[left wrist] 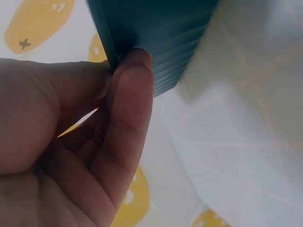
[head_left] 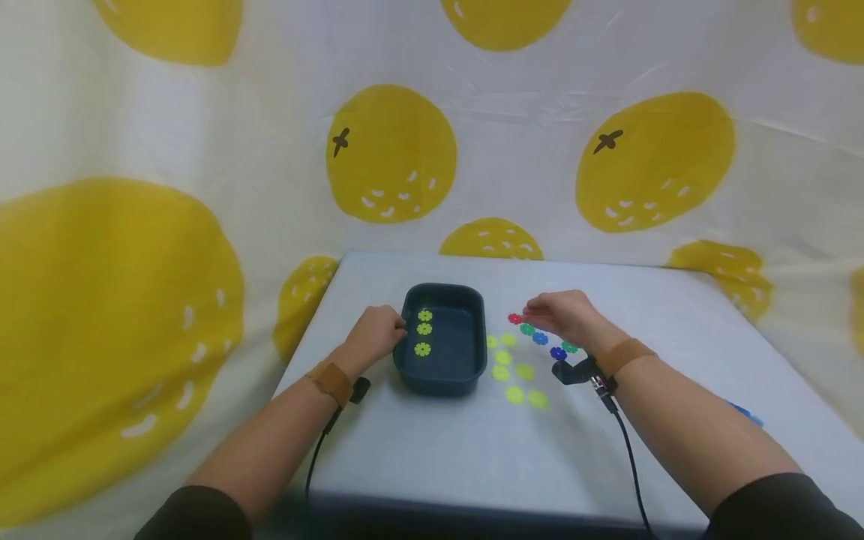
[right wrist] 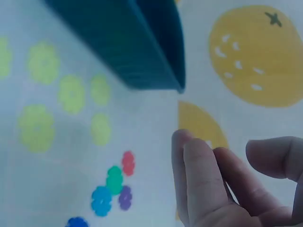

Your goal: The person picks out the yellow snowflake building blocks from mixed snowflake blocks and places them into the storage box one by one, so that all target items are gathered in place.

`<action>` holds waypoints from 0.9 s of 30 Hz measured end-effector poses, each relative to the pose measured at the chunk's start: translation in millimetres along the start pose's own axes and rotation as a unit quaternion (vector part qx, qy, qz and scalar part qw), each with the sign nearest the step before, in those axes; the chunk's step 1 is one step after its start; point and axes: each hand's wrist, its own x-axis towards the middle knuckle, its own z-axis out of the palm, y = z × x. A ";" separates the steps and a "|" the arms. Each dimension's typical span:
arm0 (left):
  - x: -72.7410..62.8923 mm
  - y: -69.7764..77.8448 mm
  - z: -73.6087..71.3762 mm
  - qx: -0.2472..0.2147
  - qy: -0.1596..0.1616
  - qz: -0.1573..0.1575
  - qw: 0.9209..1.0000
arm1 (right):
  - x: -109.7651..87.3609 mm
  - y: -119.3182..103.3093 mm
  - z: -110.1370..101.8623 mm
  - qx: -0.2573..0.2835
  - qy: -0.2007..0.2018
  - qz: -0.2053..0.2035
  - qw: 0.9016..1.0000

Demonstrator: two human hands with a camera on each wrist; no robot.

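Observation:
My left hand (head_left: pixel 374 334) pinches the left rim of a dark teal plastic tub (head_left: pixel 455 341), thumb on one side and fingers on the other, as the left wrist view shows. Three yellow-green flower-shaped discs (head_left: pixel 424 328) lie in a column inside it, towards the left. Over the table, right of the tub, hovers my right hand (head_left: pixel 567 315). Its fingers bend loosely, and the thumb stands apart with nothing between. Close by are a red disc (head_left: pixel 515 319), a green disc (head_left: pixel 527 329) and a light blue disc (head_left: pixel 540 339). A purple disc (right wrist: pixel 125 197) shows only in the right wrist view.
Several loose yellow-green discs (head_left: pixel 501 373) lie right of the tub. A dark blue disc (head_left: pixel 558 353) sits near my right wrist. Blue pieces (head_left: pixel 748 412) are partly hidden behind my right forearm. Cables hang from both wrist cameras. A fruit-patterned curtain (head_left: pixel 520 150) surrounds the white table (head_left: pixel 418 457).

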 end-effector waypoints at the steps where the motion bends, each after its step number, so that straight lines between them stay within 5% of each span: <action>1: 0.2 -0.8 -1.5 0.004 0.001 0.002 1.000 | -0.5 3.3 -2.1 -0.007 -0.001 0.001 1.000; 12: 3.8 -3.5 -9.4 0.008 -0.007 -0.020 1.000 | -0.2 32.7 -7.0 -0.138 -0.021 0.010 0.990; 16: 4.0 -1.3 -9.6 0.011 -0.010 -0.021 1.000 | 1.8 38.9 -6.2 -0.226 -0.013 -0.016 0.974; 21: 3.9 0.5 -7.2 0.010 -0.017 -0.021 1.000 | 3.9 45.0 2.5 -0.386 -0.007 -0.063 0.920; 27: 4.4 1.9 -2.5 0.010 -0.023 -0.019 1.000 | -0.4 53.2 20.7 -0.546 -0.026 -0.117 0.829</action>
